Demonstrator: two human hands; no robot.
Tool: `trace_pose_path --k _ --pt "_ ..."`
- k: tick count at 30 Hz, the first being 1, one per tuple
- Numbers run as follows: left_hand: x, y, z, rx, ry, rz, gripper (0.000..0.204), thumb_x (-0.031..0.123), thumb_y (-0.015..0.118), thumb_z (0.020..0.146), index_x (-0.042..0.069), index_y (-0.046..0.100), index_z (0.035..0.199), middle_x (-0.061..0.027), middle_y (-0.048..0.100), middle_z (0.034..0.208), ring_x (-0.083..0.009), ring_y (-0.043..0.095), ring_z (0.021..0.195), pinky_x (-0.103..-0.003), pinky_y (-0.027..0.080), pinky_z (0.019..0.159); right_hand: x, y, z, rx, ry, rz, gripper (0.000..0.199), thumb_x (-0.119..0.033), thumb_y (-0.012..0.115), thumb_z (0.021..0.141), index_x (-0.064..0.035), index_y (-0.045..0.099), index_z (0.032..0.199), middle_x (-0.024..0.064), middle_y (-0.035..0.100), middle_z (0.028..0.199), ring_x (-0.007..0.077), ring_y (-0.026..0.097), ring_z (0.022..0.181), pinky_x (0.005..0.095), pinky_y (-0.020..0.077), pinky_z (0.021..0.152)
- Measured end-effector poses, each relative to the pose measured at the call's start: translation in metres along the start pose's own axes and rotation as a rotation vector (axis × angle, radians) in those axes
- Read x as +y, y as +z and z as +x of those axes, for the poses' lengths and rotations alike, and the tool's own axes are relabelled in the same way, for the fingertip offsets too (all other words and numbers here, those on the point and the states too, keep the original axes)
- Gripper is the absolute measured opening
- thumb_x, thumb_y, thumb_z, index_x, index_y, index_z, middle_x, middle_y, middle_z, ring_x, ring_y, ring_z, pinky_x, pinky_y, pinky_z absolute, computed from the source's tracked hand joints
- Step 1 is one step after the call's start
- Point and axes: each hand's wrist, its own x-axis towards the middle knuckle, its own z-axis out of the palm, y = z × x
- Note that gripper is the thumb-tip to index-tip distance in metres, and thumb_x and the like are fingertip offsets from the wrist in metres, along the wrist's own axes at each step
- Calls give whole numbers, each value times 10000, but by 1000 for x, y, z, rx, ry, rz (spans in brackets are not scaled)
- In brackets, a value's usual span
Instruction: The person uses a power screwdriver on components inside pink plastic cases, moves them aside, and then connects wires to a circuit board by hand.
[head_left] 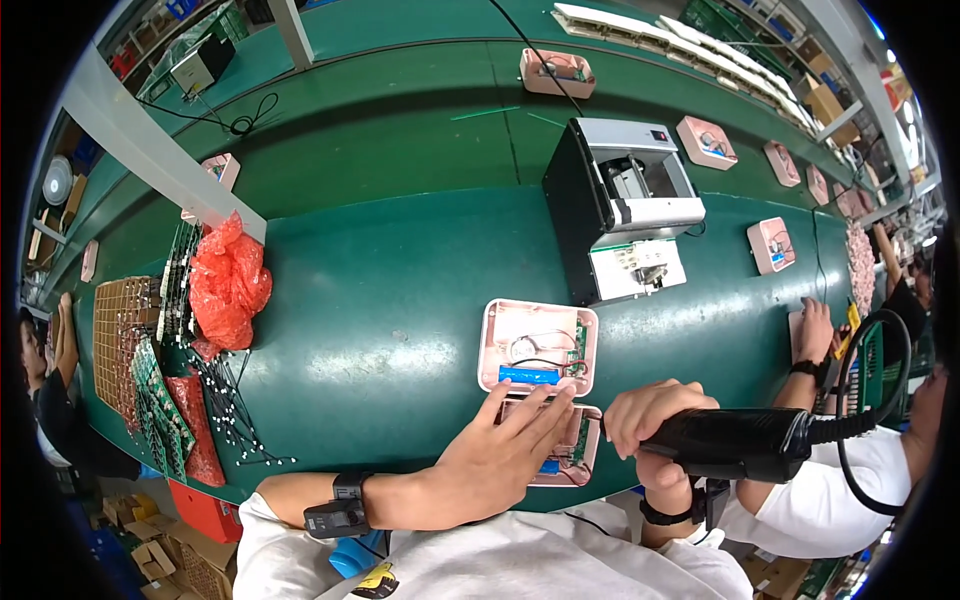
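Note:
My left hand (490, 463) lies with fingers stretched out across two pink plastic housings, its fingertips at the near edge of the upper one (487, 345). Inside that housing are a blue cylindrical battery (529, 376), a round pale part, wires and a small green circuit board (579, 343). The lower pink housing (592, 470) sits close to my body, and my left hand covers much of it. My right hand (655, 420) is closed round a thick black corded hand tool (735, 443), held beside the lower housing. Its working tip is mostly hidden by my fingers.
A black and silver bench machine (625, 215) stands beyond the housings. At left are a red plastic bag (230, 285), circuit boards (160, 410) and black leads with white ends (238, 415). More pink housings (707, 143) lie farther off. A co-worker's hand (815, 332) is at right.

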Motion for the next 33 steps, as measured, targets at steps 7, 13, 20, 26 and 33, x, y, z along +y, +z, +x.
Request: trace_pose_path --k 7,13,20,26,33 --pt "1 -2 0 -25 -8 23 594 238 514 964 -47 516 1486 -238 384 1618 -352 402 1443 -582 316 1152 7 -8 -11 -46 33 73 396 -235 924 758 4 617 832 80 657 667 227 650 586 343 549 606" --pt "3 -1 0 -31 -17 22 607 241 514 962 -44 500 1497 -232 389 1617 -354 400 1442 -580 314 1150 9 -5 -14 -28 7 46 413 -253 932 768 11 621 831 81 656 665 229 655 591 337 549 597" --pt "5 -3 0 -53 -41 44 626 262 536 952 -42 498 1498 -219 399 1612 -351 410 1432 -586 319 1143 14 -4 -12 -16 -27 -34 599 -532 881 819 -24 563 796 74 619 590 189 603 476 328 527 495" --pt "4 -4 -5 -59 -162 69 873 427 783 778 -12 516 1484 -181 418 1609 -344 409 1445 -583 302 1166 -7 -5 3 54 -25 89 549 -470 894 816 -19 581 831 73 639 642 210 641 573 336 536 564" --pt "-86 -35 3 -9 -398 145 1045 382 876 690 -3 414 1545 -208 379 1622 -382 348 1504 -613 239 1232 -23 -51 76 68 -355 -213 578 -600 691 936 -63 477 938 42 509 676 151 470 514 323 432 568"
